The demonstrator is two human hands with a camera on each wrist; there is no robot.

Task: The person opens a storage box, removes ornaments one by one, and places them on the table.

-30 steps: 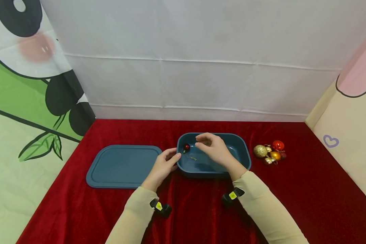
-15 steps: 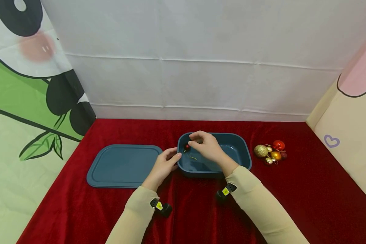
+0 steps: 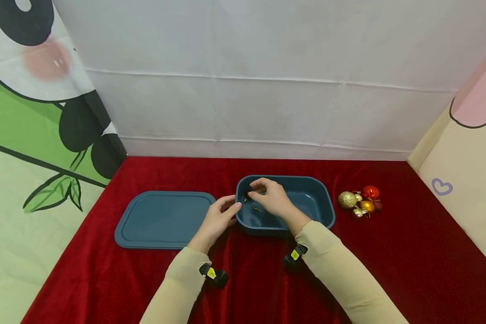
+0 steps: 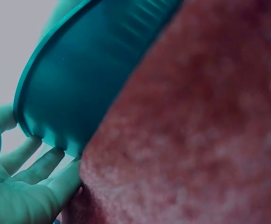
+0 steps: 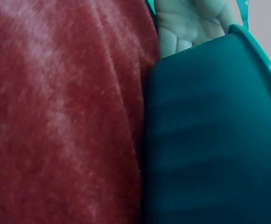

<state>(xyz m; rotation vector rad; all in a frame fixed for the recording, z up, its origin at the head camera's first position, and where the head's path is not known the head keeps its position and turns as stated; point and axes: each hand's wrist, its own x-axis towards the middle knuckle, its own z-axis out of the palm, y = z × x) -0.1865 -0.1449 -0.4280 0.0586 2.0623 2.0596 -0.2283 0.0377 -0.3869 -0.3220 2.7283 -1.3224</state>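
Observation:
My left hand (image 3: 218, 217) holds the near left corner of a blue plastic box (image 3: 312, 198). In the left wrist view its thumb is at the rim and its fingers (image 4: 39, 163) lie along the outer wall. My right hand (image 3: 273, 198) reaches down inside the box, thumb and fingers bent. A small red ball ornament (image 3: 249, 194) shows right at the thumb tip, mostly hidden by that hand; I cannot tell whether it is gripped. A thin gold strand (image 3: 256, 209) lies on the box floor beside it. The right wrist view shows the box's outer wall, with the right fingers out of sight.
Left of the box lies its flat blue lid (image 3: 166, 219) on the red velvet cloth (image 3: 251, 279). To the right is a cluster of ornaments, among them a glittery gold ball (image 3: 347, 200) and a shiny red ball (image 3: 371, 192). A white backdrop (image 3: 267, 112) stands behind.
My right hand has moved left and down toward the small red ornament in the box, hiding more of it. The left hand has kept its place at the corner.

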